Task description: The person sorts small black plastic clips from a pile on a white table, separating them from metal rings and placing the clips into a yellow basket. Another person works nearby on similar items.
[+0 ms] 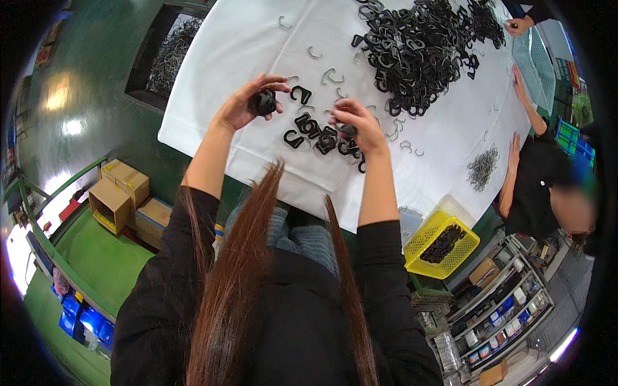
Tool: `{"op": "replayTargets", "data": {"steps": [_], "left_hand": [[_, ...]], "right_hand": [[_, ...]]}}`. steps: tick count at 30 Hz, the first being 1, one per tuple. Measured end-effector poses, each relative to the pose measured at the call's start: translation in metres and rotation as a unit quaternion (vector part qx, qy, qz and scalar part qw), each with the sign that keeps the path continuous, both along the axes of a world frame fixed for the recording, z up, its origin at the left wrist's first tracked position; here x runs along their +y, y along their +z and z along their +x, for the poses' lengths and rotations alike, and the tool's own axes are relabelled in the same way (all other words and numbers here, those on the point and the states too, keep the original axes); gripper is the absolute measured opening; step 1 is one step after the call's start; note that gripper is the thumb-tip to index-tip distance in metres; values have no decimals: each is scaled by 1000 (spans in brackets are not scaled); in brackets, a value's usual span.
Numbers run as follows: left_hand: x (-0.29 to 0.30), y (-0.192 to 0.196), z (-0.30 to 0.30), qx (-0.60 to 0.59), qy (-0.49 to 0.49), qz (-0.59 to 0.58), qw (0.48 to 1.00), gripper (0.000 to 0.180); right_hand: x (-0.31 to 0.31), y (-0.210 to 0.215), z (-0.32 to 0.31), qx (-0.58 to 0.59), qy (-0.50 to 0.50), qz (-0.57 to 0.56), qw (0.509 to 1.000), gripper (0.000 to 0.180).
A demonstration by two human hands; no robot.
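Observation:
Above the white-covered table (pixel 225 61), my left hand (pixel 239 110) curls its fingers round a small bunch of black plastic hook-shaped clips (pixel 262 101). My right hand (pixel 364 130) is closed on a dark clip (pixel 346 130), partly hidden by the fingers. Between and below the hands lies a loose group of black clips (pixel 308 125). One single black clip (pixel 300 94) sits just right of my left fingertips. Thin bent metal wire pieces (pixel 332 76) are scattered around and beyond both hands.
A big heap of black clips (pixel 412 58) covers the far right. A small wire pile (pixel 483 168) lies near a co-worker (pixel 537 174), whose hands rest at the table's edge. Clips fill a yellow basket (pixel 473 241). Left are a wire-filled bin (pixel 145 83) and cardboard boxes (pixel 111 202).

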State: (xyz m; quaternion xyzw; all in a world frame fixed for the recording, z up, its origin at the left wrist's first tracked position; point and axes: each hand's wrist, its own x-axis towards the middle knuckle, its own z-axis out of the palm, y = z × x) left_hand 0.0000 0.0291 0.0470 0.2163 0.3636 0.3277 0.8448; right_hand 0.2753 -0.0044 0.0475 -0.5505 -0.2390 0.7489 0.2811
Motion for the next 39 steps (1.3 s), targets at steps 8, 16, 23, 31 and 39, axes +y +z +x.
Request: {"op": "replayTargets", "data": {"steps": [8,16,23,31,39], "left_hand": [[-39,-42,35,368,-46,43,928,27],[-71,-40,99,661,-156,232,696,42],[-52,-48,80,576,-161,245,763,26],[-35,-32,6,330,-49,-17,942,30],[-62,-5,-5,304,-4,-52,951,29]], "right_hand": [[33,-54,-88,-607,216,330,690,30],[6,-21,-11,-276,90,140,947,27],[-67,-11,-22,-256,132,76,954,32],[-86,-29,-102,-510,263,204,793,48],[-82,-44,-131,-594,231,277,719,42]]}}
